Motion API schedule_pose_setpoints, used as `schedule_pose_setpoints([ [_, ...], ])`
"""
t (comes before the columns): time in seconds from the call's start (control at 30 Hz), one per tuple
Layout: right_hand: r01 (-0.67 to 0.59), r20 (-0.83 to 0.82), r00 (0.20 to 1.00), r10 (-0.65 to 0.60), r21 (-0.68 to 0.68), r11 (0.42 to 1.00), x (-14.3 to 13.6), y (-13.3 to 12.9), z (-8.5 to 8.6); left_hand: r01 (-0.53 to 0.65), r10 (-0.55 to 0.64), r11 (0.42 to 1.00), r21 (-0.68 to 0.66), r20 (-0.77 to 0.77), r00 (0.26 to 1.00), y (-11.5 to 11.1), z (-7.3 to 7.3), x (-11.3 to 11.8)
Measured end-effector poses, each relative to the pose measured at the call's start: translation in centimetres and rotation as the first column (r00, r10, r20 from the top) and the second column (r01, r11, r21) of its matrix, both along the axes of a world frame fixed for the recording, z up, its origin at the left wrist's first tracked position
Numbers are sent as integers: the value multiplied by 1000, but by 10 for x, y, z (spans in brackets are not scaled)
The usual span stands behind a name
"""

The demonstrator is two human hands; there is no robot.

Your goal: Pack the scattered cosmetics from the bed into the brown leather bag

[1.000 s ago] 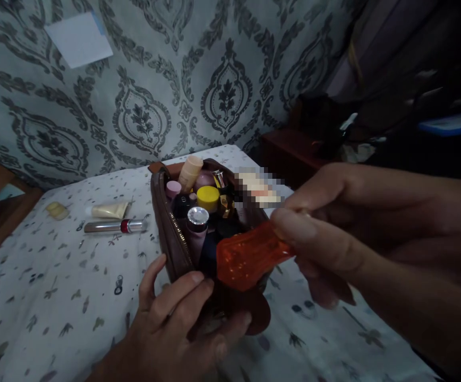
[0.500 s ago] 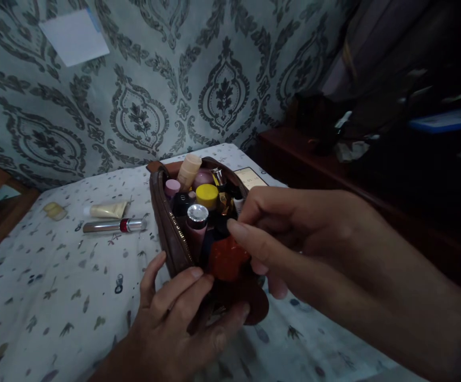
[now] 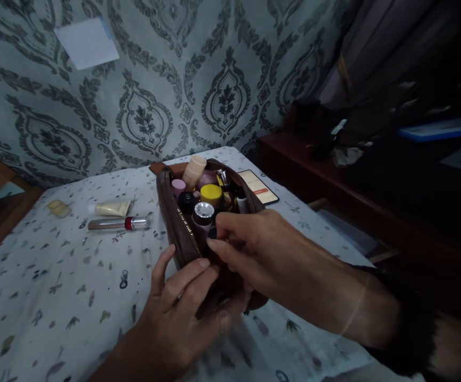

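Observation:
A brown zippered cosmetic bag (image 3: pixel 170 217) lies open on the cloth. My left hand (image 3: pixel 186 313) grips its near end, fingers over the rim and thumb underneath. Inside the bag's near part is my right hand (image 3: pixel 250 244), thumb and forefinger close together; whatever they pinch is hidden. Just beyond those fingertips stands a bottle with a shiny silver cap (image 3: pixel 204 212). Behind it are a yellow-lidded jar (image 3: pixel 211 195), a black round-topped item (image 3: pixel 186 202), a pink cap (image 3: pixel 178 185) and a tilted beige tube (image 3: pixel 194 172).
Left of the bag on the patterned cloth (image 3: pixel 75 286) lie a silver tube with a red band (image 3: pixel 119 223), a cream squeeze tube (image 3: pixel 113 208) and a small yellowish item (image 3: pixel 59 208). A lit phone (image 3: pixel 258 185) rests at the right. Patterned wallpaper (image 3: pixel 146 116) rises behind.
My right hand has moved left and lower into the near part of the bag. The orange-red item below it is now out of sight. More of the phone shows.

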State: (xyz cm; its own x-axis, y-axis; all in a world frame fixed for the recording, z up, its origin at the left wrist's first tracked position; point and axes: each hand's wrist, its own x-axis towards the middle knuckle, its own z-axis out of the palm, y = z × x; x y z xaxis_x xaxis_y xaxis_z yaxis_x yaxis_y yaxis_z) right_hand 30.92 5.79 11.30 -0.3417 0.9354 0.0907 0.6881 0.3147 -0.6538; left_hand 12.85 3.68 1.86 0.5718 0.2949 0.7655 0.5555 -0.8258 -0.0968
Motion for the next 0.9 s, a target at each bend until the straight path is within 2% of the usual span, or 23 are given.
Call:
schedule_pose_setpoints([
  [0.13, -23, 63, 998, 28, -78, 997, -6, 0, -2, 5, -5, 1000, -9, 1, 1000, -1, 7, -1],
  [0.23, -36, 108, 993, 49, -119, 992, -9, 2, -2, 21, -22, 999, -27, -26, 999, -1, 6, -5],
  [0.5, -37, 211, 975, 62, -121, 992, -11, 11, -5, 43, -44, 999, -25, -12, 999, -2, -3, -11],
  [0.7, -102, 261, 957, 126, -105, 989, -14, 14, -10, 75, -75, 997, -1, -3, 997, -3, -12, -17],
  [0.9, -93, 359, 923, 136, -133, 987, -22, 17, -9, 112, -112, 994, -1, 2, 994, -1, -6, -19],
])
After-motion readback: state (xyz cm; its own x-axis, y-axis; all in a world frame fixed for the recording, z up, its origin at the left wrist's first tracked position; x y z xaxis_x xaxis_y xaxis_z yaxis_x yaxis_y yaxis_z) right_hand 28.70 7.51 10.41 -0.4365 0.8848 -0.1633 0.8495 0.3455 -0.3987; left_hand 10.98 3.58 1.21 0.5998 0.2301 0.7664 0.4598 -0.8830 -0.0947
